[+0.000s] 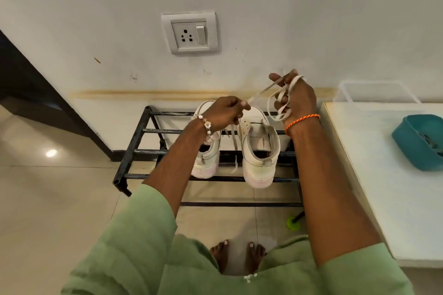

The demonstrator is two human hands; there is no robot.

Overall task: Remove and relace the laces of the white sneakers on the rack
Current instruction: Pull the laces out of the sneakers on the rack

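White sneakers [260,151] sit side by side on the black rack [143,151]. Above them, the left hand [226,110] pinches one end of a lace [275,100]; the right hand [297,96] grips its coils, wound around the fingers.

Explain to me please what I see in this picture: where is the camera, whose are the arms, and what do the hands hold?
There is only one picture. The camera sits on a person's head and looks down, so the arms in green sleeves are that person's own. No machine is here.

In front stands a black metal rack by the wall, with two white sneakers on its bars.

The right hand has a white lace looped around its fingers. The left hand pinches the same lace, stretched between the two hands. A second lace hangs between the shoes.

At the right is a white table with a teal tray on it.
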